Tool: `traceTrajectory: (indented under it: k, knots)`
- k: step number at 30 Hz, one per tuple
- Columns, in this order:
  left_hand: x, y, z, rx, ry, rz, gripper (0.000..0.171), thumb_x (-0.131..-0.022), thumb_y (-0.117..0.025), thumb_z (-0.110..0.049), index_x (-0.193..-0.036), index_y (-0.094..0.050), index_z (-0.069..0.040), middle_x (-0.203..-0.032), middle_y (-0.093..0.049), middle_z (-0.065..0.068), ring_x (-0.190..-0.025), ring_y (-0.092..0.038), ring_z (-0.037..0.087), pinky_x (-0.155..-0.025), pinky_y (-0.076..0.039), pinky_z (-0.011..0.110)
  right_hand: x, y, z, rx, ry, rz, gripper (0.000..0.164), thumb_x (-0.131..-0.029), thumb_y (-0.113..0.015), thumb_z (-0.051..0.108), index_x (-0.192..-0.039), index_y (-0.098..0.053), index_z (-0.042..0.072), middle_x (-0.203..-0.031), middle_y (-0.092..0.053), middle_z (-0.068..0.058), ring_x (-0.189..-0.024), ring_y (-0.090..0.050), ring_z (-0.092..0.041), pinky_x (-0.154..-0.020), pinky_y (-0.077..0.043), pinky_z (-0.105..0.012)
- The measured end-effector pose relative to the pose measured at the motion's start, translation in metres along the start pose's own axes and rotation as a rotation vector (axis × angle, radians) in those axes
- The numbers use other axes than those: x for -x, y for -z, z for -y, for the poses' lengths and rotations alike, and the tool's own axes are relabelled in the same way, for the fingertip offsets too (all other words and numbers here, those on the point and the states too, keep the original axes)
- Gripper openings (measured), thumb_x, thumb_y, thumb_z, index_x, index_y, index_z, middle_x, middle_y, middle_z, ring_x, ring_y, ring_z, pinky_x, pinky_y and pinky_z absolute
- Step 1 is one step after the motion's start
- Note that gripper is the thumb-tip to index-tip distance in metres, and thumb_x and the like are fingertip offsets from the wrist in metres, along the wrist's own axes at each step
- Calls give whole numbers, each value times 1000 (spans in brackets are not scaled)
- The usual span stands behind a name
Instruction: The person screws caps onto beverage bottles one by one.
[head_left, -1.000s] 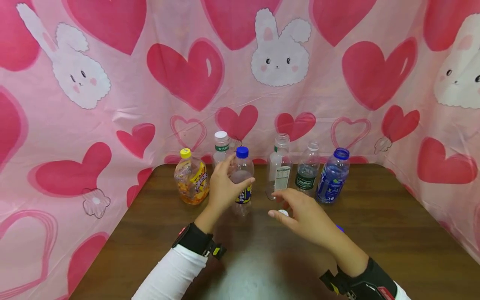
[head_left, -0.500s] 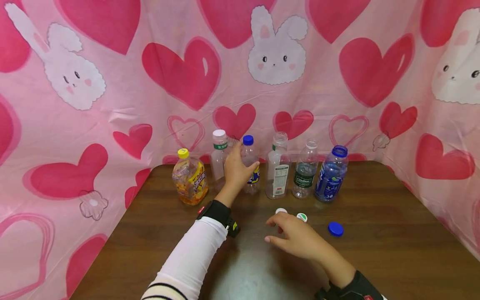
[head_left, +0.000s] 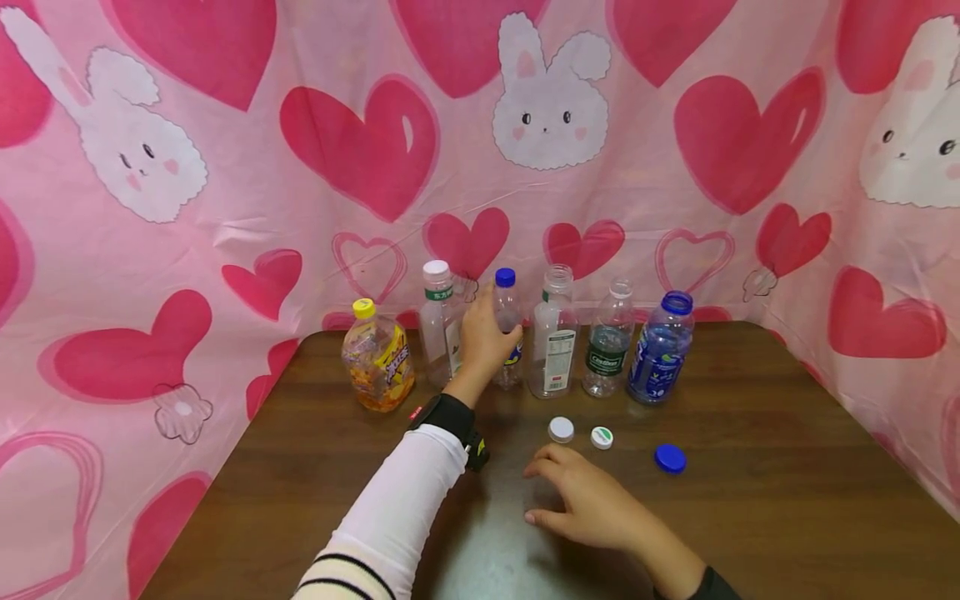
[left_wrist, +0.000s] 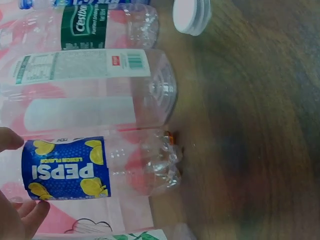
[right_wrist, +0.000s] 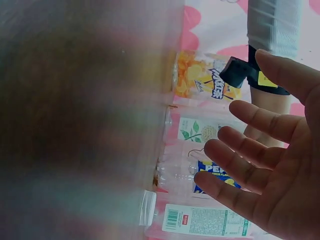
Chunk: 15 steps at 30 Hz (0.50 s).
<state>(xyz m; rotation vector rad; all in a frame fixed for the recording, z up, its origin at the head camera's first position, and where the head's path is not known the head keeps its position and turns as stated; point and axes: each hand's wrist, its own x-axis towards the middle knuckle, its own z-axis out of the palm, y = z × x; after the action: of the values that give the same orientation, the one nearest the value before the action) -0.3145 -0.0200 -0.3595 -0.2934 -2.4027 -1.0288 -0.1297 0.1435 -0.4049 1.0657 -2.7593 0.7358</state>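
Note:
My left hand [head_left: 483, 333] grips a clear Pepsi bottle [left_wrist: 135, 170] with a blue cap and a blue, lemon-printed label. In the left wrist view its thumb and fingers lie on opposite sides of that bottle. The bottle stands upright in the back row, between a white-capped clear bottle [head_left: 435, 333] and an uncapped clear bottle [head_left: 555, 333] with a white label. Nearer the front, my right hand [head_left: 588, 500] hovers over the table with relaxed, spread fingers and holds nothing. A white cap [head_left: 561, 429] lies just beyond its fingertips.
A yellow-capped orange drink bottle [head_left: 378, 367] stands at the row's left end. To the right are an uncapped green-label bottle [head_left: 607, 350] and an uncapped blue bottle [head_left: 662, 354]. A green-and-white cap [head_left: 602, 437] and a blue cap [head_left: 670, 458] lie on the wooden table [head_left: 757, 500].
My left hand has carried the Pepsi bottle back and to the right, into the row. The right hand has drawn back toward the front, uncovering the caps.

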Motion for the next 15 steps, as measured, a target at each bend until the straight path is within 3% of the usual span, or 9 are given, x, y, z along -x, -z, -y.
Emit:
traceTrajectory:
  k: [10, 15]
  knots:
    - [1, -4, 4, -54, -14, -22, 94, -79, -81, -17, -153, -25, -5, -146, -44, 19, -131, -42, 38, -109, -34, 49, 2, 4, 3, -15, -2, 17, 36, -84, -76, 31, -111, -67, 10, -114, -56, 0, -105, -56, -19, -89, -51, -42]
    - [3, -7, 4, -33, -16, -34, 101, -79, -82, -17, -155, -17, -8, -149, -41, 18, -133, -40, 38, -109, -34, 51, 2, 4, 4, -17, 9, 15, 37, -86, -74, 33, -113, -66, 9, -115, -56, 0, -105, -57, -19, -88, -51, -42]
